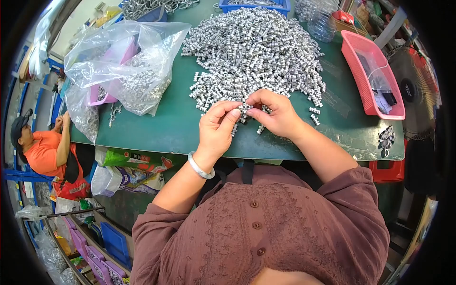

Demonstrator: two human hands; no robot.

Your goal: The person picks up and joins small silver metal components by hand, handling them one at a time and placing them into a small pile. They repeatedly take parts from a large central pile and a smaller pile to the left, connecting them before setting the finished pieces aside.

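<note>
Between the fingertips of both my hands is a small silvery metal part (244, 109), partly hidden by the fingers. My left hand (219, 124), with a pale bangle (200, 166) on its wrist, pinches it from the left. From the right, my right hand (274, 113) pinches it with thumb and forefinger. Just beyond my hands rises a large heap of similar small metal parts (256, 52). A few loose parts (260, 129) lie under and beside my hands on the green tabletop (156, 137).
Clear plastic bags (156, 52) of metal parts and a purple scoop-like container (102, 97) lie at left. A pink basket (375, 76) stands at right, near a fan (413, 90). Dark rings (387, 137) sit by the right corner. A person in orange (45, 154) is at far left.
</note>
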